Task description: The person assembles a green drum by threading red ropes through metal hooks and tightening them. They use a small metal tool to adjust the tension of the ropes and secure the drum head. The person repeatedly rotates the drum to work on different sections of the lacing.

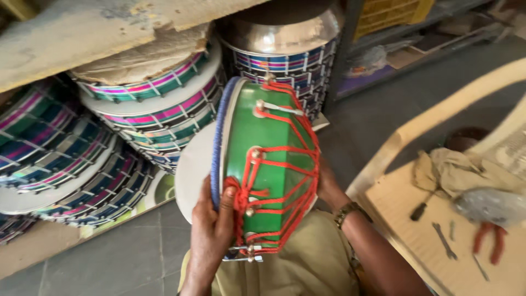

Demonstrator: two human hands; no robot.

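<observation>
I hold a green drum (263, 145) on its side in front of me, laced with red rope and rimmed with blue cord on its left head. My left hand (212, 225) grips the lower left rim, thumb over the red lacing. My right hand (327, 186) supports the drum from behind on the right; only its fingers and the wrist with a beaded bracelet show. The drum rests above my lap, which is covered in khaki cloth.
Stacks of striped multicoloured drums (159, 104) fill the shelf behind and to the left. A wooden stool or bench (416, 230) on the right carries a rag (457, 170), a screwdriver (421, 209), a spanner (445, 241) and red-handled pliers (490, 235). Grey tiled floor lies below.
</observation>
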